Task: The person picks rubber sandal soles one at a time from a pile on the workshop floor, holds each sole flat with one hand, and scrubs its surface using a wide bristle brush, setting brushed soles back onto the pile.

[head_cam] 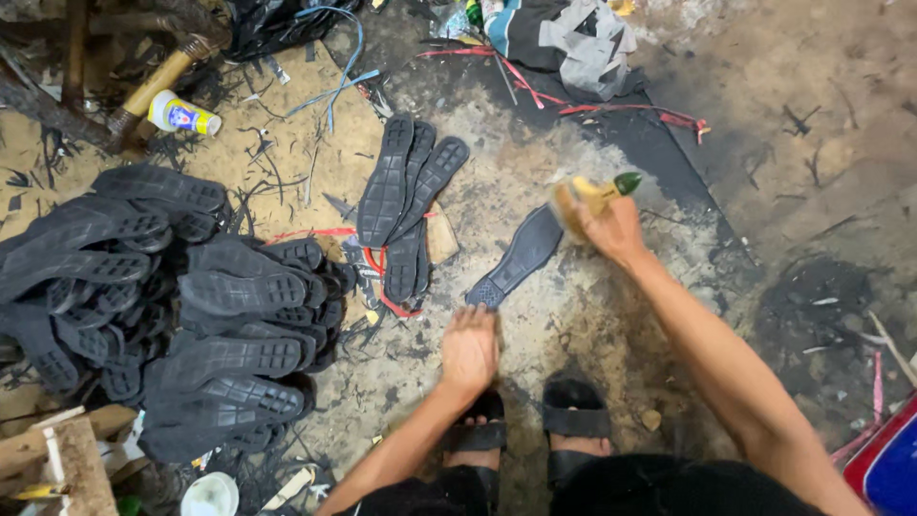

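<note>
A single black rubber shoe sole (519, 256) lies tread-up on the dirty floor in front of me. My left hand (469, 346) presses on its near tip with the fingers curled down. My right hand (611, 225) hovers over its far end, shut on a blurred brush (581, 201) with a pale body and a green end. A small stack of black soles (406, 196) lies just left of the single sole.
A large heap of black soles (181, 306) fills the left side. A small white-and-yellow tub (181, 114) and a wooden leg (153, 88) are far left. Crumpled cloth (573, 43) and red strips lie at the top. My sandalled feet (530, 430) are below.
</note>
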